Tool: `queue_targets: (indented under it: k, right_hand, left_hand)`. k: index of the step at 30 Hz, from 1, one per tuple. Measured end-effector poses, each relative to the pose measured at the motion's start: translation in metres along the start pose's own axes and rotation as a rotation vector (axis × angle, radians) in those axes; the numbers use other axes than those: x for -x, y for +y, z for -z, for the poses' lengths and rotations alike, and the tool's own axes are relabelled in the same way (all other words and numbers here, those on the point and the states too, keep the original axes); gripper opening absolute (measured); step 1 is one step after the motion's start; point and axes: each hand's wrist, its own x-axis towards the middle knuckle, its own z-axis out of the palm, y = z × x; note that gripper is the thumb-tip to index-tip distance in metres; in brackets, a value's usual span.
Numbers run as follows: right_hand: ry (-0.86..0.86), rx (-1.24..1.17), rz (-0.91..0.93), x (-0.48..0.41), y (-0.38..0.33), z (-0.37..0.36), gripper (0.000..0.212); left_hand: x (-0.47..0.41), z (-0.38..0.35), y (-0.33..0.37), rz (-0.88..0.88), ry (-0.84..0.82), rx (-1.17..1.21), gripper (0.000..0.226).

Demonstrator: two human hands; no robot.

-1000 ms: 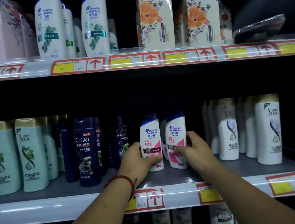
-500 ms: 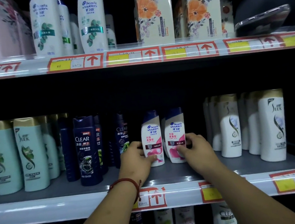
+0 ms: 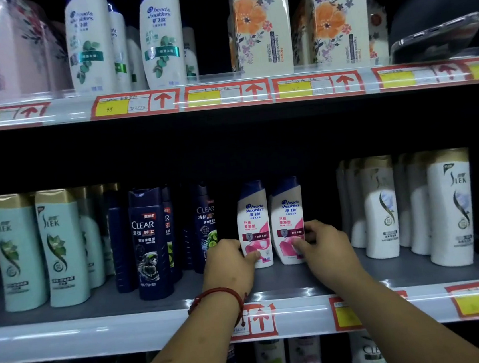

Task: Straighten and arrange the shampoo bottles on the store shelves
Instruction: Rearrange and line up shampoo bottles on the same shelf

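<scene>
Two small white Head & Shoulders bottles with pink labels and blue caps stand upright side by side on the middle shelf (image 3: 97,305). My left hand (image 3: 230,264) grips the base of the left pink bottle (image 3: 253,218). My right hand (image 3: 323,248) holds the lower part of the right pink bottle (image 3: 287,214). Both labels face forward. The bottles stand well back from the shelf's front edge.
Dark blue Clear bottles (image 3: 148,242) and mint Slek bottles (image 3: 60,246) stand to the left, white Slek bottles (image 3: 450,208) to the right. The upper shelf holds green-label Head & Shoulders bottles (image 3: 160,38), floral packs (image 3: 259,24) and a phone (image 3: 436,36). More bottles show below.
Both hands pushed the two pink bottles back from the front edge and turned them upright with labels facing front. The view shifted slightly.
</scene>
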Motion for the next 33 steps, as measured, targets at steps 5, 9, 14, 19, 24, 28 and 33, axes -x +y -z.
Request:
queue_targets:
  k: [5,9,14,19,24,28,33]
  right_hand:
    - [-0.018,0.034,0.015,0.002,-0.003,0.000,0.027]
    - [-0.025,0.052,0.009,0.003,-0.003,-0.001,0.029]
    - [0.069,0.059,0.011,0.006,-0.006,-0.001,0.043]
    - [0.201,0.128,0.097,0.013,-0.015,0.004,0.023]
    - [0.079,0.035,0.168,0.040,-0.055,-0.012,0.011]
    - [-0.056,-0.087,0.184,0.054,-0.096,-0.049,0.017]
    - [-0.244,-0.226,0.057,0.057,-0.139,-0.093,0.062]
  left_hand:
    - [0.000,0.000,0.000,-0.011,0.003,-0.048,0.021]
    - [-0.002,-0.001,-0.002,-0.021,0.003,-0.059,0.021]
    - [0.003,0.002,0.000,-0.009,0.045,-0.047,0.024]
    - [0.031,0.025,0.012,-0.210,0.084,-0.001,0.018]
    - [0.058,0.082,-0.017,-0.355,0.108,-0.012,0.010]
    - [0.069,0.139,-0.044,-0.288,0.255,-0.012,0.009]
    - [0.059,0.178,-0.070,-0.048,0.255,-0.088,0.034]
